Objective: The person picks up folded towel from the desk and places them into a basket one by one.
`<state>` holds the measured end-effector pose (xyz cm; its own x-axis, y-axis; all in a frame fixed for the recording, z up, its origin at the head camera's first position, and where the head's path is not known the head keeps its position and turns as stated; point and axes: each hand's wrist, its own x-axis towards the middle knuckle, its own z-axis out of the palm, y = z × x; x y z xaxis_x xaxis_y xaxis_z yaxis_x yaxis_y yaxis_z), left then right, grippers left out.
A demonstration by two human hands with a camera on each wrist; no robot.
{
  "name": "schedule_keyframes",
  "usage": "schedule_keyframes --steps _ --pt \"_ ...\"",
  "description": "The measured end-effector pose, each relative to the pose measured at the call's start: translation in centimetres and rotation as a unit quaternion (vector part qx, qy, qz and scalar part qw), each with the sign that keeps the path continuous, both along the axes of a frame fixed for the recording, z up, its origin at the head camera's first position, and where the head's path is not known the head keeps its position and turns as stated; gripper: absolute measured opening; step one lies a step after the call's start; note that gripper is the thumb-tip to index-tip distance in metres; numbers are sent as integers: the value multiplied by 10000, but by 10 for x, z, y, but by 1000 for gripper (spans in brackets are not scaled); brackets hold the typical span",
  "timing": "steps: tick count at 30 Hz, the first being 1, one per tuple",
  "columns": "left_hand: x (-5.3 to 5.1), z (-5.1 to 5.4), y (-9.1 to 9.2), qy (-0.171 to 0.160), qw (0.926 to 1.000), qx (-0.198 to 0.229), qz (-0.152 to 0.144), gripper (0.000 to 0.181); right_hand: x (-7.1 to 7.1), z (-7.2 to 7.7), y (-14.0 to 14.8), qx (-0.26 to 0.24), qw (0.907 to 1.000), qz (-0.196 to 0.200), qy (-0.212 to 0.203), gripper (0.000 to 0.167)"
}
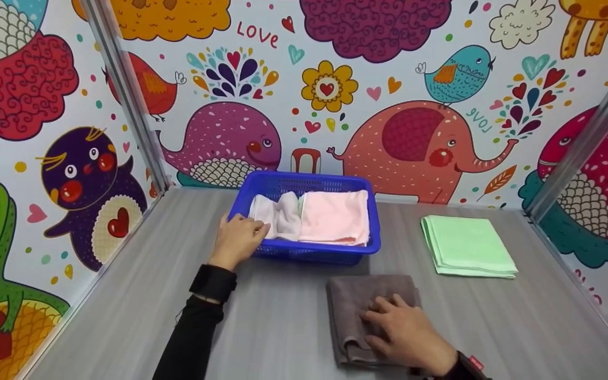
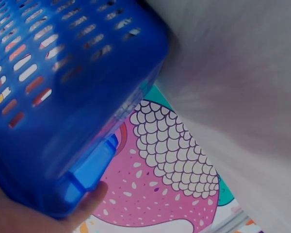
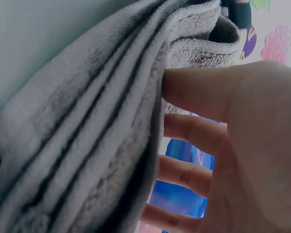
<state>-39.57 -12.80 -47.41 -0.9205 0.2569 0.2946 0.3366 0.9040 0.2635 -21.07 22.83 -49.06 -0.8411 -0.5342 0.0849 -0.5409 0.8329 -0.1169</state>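
Note:
At its front left corner, a blue plastic basket (image 1: pixel 304 252) is held by my left hand (image 1: pixel 238 240), fingers over the rim. The left wrist view shows the slotted basket wall (image 2: pixel 63 111) with a finger (image 2: pixel 89 201) along the rim. Inside the basket stand a folded pink towel (image 1: pixel 334 216) and a greyish-white one (image 1: pixel 275 215). My right hand (image 1: pixel 407 332) rests on a folded grey-brown towel (image 1: pixel 370 290), fingers spread over its top. In the right wrist view the fingertips touch the towel's surface, its layered folds (image 3: pixel 87 131) beside them.
A folded light green towel (image 1: pixel 467 245) lies on the grey table (image 1: pixel 277 316), right of the basket. Behind the basket rises a wall (image 1: pixel 304 126) with cartoon animals, and printed side panels with metal posts (image 1: pixel 124 89) flank the table.

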Motion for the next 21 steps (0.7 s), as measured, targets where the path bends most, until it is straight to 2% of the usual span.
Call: schedule_keyframes --steps 3,5,8,11,12,13,14,15,16,18,19,21 --pt "0 1 -2 52 10000 68 -10 41 -4 -2 -19 56 9994 170 302 37" --pt "2 2 -2 296 9995 85 -20 38 -6 -4 -30 76 9984 252 493 37" --pt "6 6 4 1165 9931 159 -55 23 -9 -5 -38 -8 9973 320 661 37" --pt "19 19 22 2090 9770 384 -194 8 -16 -2 -31 -345 9976 303 513 35" --pt "25 24 30 2253 9724 495 -339 4 -19 0 -25 -534 9971 281 468 34" --pt "33 29 38 2260 9710 578 -533 2 -23 3 -19 -763 9960 237 411 34" --pt "40 34 46 2108 9731 589 -722 5 -27 6 -11 -983 9944 159 351 33" --pt "48 38 53 1818 9776 531 -916 9 -31 8 -3 -1199 9922 55 330 33" --pt "56 39 59 1401 9831 412 -1104 13 -35 11 5 -1370 9902 -71 273 35" --pt "68 39 68 276 9899 -38 -1388 23 -41 15 21 -1493 9880 -389 113 44" --pt "73 37 70 -329 9882 -338 -1455 31 -43 16 28 -1500 9873 -516 -52 51" --pt "79 30 73 -1293 9766 -840 -1500 46 -46 14 39 -1452 9864 -634 -440 68"
